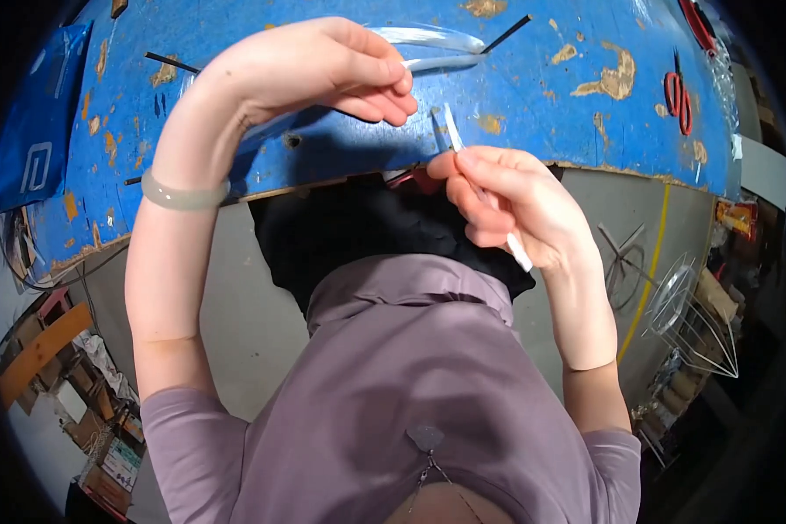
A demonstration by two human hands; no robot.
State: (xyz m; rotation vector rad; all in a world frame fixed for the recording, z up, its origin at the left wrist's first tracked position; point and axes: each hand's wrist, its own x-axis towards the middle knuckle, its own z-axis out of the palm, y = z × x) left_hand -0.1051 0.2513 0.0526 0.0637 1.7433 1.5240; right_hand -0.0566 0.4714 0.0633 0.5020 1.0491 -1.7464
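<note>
My left hand (358,74) is bent over the blue table, its fingers closed on a pale, translucent strip (445,63). That strip runs to the right from the fingertips and meets a thin black stick (506,35). Just beyond it lies a shiny, clear curved band (428,37). Near the table's front edge, my right hand (498,192) grips a slim white stick-like thing (452,128). One end points up toward the table and the other (520,251) sticks out below the fingers. Its exact kind cannot be made out.
The worn blue tabletop (550,113) has chipped patches. Red-handled scissors (678,96) lie at its right, below another red-handled tool (699,26). A blue plastic package (39,113) rests at the left. A second black stick (173,63) shows beside my left wrist. A wire frame (690,306) stands on the floor at right.
</note>
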